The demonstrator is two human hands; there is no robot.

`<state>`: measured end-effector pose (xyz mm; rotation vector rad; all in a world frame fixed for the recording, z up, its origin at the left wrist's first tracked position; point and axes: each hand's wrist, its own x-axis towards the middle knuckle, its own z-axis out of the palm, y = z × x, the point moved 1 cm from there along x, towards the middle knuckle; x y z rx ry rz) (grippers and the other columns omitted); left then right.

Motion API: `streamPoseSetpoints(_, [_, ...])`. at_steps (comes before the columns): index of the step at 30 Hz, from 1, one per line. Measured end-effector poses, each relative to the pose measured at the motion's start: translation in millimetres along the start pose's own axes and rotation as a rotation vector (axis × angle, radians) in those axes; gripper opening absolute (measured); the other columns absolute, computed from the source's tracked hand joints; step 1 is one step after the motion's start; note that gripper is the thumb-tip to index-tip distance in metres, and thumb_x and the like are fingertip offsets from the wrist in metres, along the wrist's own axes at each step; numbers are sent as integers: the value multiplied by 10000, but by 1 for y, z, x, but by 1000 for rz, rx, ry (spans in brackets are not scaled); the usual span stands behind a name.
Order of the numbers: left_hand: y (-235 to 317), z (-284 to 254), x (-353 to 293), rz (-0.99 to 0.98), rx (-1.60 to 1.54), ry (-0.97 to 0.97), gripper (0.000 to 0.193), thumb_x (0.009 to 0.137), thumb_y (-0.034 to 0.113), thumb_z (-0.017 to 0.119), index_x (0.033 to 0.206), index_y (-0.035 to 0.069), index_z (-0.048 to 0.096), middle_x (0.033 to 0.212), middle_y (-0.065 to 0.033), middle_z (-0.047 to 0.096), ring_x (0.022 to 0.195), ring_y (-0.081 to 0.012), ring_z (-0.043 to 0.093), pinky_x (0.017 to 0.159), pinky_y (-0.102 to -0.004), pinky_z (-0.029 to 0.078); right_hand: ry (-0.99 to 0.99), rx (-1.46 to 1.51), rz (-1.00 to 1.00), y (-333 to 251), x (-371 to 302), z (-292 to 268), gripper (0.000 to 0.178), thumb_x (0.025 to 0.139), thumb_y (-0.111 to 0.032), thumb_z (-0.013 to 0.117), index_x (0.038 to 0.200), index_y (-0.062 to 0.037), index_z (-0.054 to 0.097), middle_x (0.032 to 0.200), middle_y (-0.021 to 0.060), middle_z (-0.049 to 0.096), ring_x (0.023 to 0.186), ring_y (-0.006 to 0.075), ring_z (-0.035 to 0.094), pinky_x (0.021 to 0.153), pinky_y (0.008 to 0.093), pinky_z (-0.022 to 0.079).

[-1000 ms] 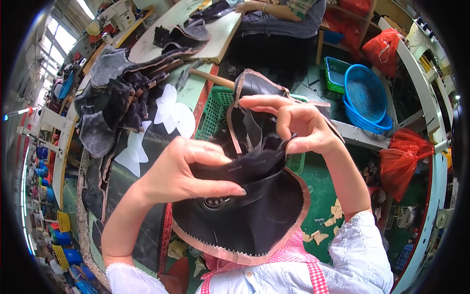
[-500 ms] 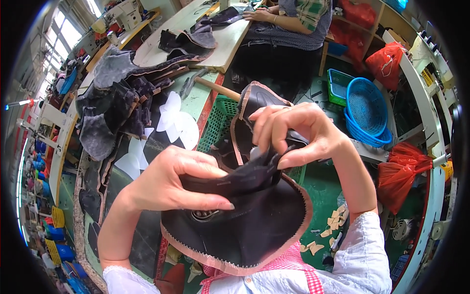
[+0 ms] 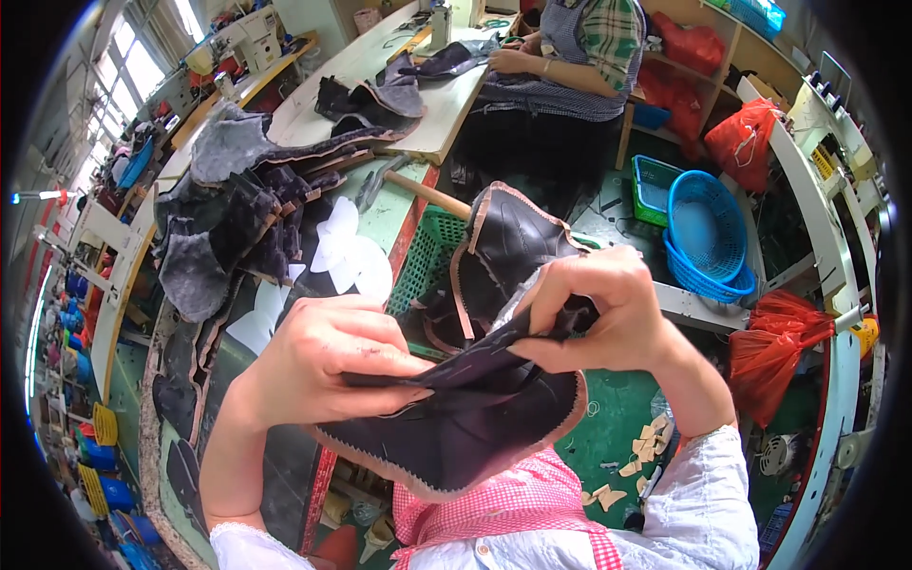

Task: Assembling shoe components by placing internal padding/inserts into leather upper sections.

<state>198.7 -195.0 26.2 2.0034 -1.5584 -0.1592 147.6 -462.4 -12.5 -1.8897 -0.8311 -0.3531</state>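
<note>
I hold a large black leather piece with a pinkish raw edge (image 3: 465,432) in front of my chest. My left hand (image 3: 328,356) pinches its near fold from the left, fingers flat over the top. My right hand (image 3: 594,309) grips the upper fold, thumb and fingers closed on the leather. A second flap of the same dark material (image 3: 508,242) stands up behind my right hand. The part between my two hands is folded and partly hidden.
A pile of dark leather pieces (image 3: 242,223) and white cut shapes (image 3: 347,252) lies on the long workbench at left. A green crate (image 3: 427,261) sits below. Blue baskets (image 3: 708,233) and red bags (image 3: 779,342) stand at right. Another person sits at the far table (image 3: 570,57).
The leather piece has been folded and tilted flatter. My right hand has moved right and down along the fold. My left hand has closed further over the near edge.
</note>
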Motion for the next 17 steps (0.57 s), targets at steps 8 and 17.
streamPoseSetpoints(8, [16,38,20,-201,-229,245,156,744,69,815,791,-11,689,652,-81,619,539,-192,587,508,-296,423,113,302,280,-11,-10,6,203,758,28,806,830,12,617,846,68,669,777,96,637,676,223,520])
streamPoseSetpoints(17, [25,30,12,-335,-457,130,189,783,22,783,965,-16,747,796,-87,736,649,-127,668,613,-231,497,138,625,224,2,-29,12,187,822,32,761,962,32,637,960,104,686,912,138,672,845,248,563])
